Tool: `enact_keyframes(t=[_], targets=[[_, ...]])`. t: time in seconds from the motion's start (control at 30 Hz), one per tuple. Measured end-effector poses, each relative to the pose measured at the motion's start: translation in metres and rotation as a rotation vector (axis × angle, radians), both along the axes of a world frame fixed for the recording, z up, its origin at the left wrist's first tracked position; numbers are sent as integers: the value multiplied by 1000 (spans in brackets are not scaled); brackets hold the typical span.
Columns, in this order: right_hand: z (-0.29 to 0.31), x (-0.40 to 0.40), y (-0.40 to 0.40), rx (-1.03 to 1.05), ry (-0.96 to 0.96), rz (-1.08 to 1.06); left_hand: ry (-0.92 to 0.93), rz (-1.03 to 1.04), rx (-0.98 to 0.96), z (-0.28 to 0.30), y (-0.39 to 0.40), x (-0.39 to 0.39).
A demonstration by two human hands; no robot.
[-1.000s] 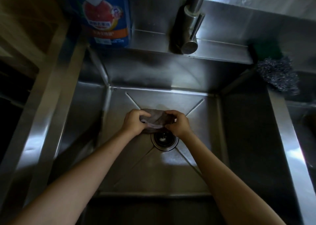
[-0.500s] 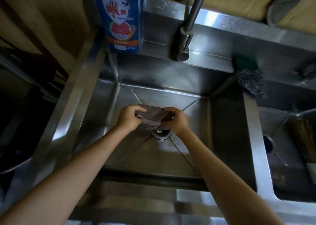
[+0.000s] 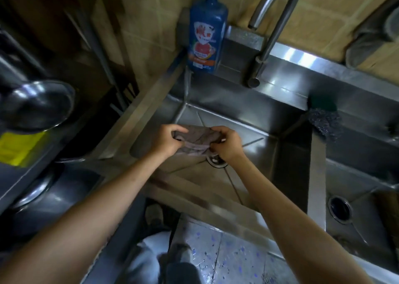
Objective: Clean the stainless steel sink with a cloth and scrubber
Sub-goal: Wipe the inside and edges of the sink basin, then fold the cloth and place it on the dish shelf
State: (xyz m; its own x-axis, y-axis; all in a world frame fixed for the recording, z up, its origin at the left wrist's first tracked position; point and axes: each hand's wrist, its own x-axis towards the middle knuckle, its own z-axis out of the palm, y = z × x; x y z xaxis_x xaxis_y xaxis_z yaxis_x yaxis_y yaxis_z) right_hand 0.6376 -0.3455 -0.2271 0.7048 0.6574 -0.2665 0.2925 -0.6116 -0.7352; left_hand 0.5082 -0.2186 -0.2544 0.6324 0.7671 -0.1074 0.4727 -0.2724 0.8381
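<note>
Both hands hold the cloth (image 3: 195,140) bunched up over the sink (image 3: 254,132), just above the drain (image 3: 217,161). The left hand (image 3: 166,140) and right hand (image 3: 226,144) curl tight around it, probably wringing it. Next comes wiping, or fetching the scrubber (image 3: 323,121) at two o'clock.

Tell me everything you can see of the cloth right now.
The cloth is a small grey-brown rag, soft and creased, bunched into a wad. The left hand grips its left end and the right hand grips its right end, fingers curled into the fabric. It is held over the sink basin, just above and behind the drain, with a lower edge hanging between the hands. Whether it is wet cannot be told.
</note>
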Motion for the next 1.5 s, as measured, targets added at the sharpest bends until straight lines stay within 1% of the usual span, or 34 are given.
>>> enact_keyframes(t=[0.1,0.2,0.33,0.47,0.57,0.77,0.87,1.1,1.2,1.3,1.5], targets=[[20,-19,17,35,-15,84,25,65,48,23,9,-35],[39,-42,38,92,-32,170,-1,143,50,47,21,-69],[67,-77,72,164,-100,282,-56,241,98,79,36,-118],[99,-117,109,176,-168,431,-85,377,207,102,56,-169],[118,-150,140,231,-205,488,-107,461,268,118,75,-206],[156,-218,190,380,-229,550,-195,598,296,160,106,-275],[175,-254,215,435,-114,544,-241,629,312,183,121,-310],[222,-332,266,531,-1,503,-340,755,403,228,151,-379],[233,-357,292,571,-11,527,-329,794,451,244,166,-401],[240,-377,319,584,-70,601,-268,877,491,254,181,-423],[237,-406,369,625,-98,775,-188,942,516,250,206,-460]])
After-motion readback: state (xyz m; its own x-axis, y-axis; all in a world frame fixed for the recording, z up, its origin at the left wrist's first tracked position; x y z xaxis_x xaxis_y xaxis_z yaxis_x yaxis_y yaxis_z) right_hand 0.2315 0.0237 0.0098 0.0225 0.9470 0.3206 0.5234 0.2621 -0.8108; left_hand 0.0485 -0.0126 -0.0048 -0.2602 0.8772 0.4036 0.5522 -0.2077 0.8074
